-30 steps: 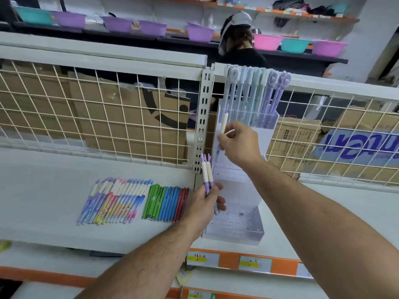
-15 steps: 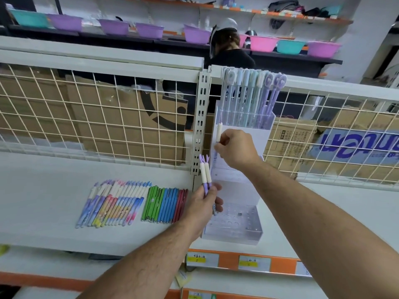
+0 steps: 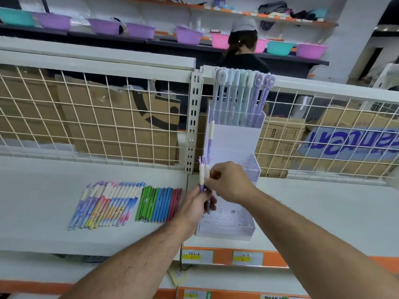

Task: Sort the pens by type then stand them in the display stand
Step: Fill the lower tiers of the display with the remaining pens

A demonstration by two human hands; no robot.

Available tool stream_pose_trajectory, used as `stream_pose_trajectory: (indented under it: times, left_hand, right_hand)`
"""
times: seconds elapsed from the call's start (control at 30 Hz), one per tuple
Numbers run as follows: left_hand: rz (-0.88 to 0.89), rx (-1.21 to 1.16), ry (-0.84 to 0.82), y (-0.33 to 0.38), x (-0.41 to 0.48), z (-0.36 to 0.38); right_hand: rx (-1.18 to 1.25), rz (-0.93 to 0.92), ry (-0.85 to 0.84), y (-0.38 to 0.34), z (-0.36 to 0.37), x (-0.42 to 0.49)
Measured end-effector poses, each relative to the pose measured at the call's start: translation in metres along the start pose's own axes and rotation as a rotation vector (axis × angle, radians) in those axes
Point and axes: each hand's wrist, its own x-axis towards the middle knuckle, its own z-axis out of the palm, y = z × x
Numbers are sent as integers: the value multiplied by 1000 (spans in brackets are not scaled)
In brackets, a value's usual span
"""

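Head view: your left hand [image 3: 197, 205] grips the held pens [image 3: 201, 174], two purple-and-white ones, upright by their lower ends, fingers curled round them; your right hand [image 3: 232, 183] meets them from the right, thumb and fingertips closed narrow on the white upper part of the right-hand pen; both hands sit just in front of the display stand [image 3: 237, 141].

The stand is clear, stepped, near the shelf's [image 3: 43, 201] front edge, right of the slotted upright [image 3: 195, 117]; its top step holds a row of tall pastel pens [image 3: 241, 98], upright, packed side by side; one lone pen [image 3: 211, 134], purple and white, stands at the left edge of the middle step; the lowest step's holes show bare.

Left of the stand, flat on the shelf, lie the patterned pens [image 3: 103, 206] in a tight row, touching side to side; just beside them to the right, the green, blue and red pens [image 3: 158, 205], grouped by colour, nearest your left wrist.

Behind: wire mesh [image 3: 86, 117] with cardboard boxes [image 3: 71, 126] through it; a person [image 3: 244, 59] in a dark top, back turned; plastic basins [image 3: 140, 31] on a far shelf; price labels [image 3: 248, 257] along the front edge under the stand.
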Motion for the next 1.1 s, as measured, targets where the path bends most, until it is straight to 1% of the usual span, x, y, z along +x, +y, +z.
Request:
stream_pose_trajectory:
  times: [0.1, 0.2, 0.37, 0.53, 0.63, 0.83, 1.0, 1.1]
  left_hand:
    - [-23, -58, -13, 0, 0, -1]
    - [-20, -71, -4, 0, 0, -1]
    - [-28, -67, 19, -1, 2, -2]
    - [-34, -57, 15, -1, 2, -1]
    - [-31, -58, 14, -1, 3, -1]
    - [-31, -64, 25, -2, 3, 0]
    - [-31, -76, 23, -2, 5, -1]
    - [-31, -83, 20, -3, 5, -1]
  right_hand:
    - [61, -5, 44, -6, -11, 2]
    - [229, -9, 157, -16, -34, 11]
    - [360, -36, 328, -32, -61, 28]
    - [319, -40, 394, -34, -56, 41]
    - [289, -43, 416, -32, -51, 46]
    - [274, -30, 407, -35, -51, 54]
    - [185, 13, 314, -29, -38, 51]
    - [185, 32, 319, -27, -31, 50]
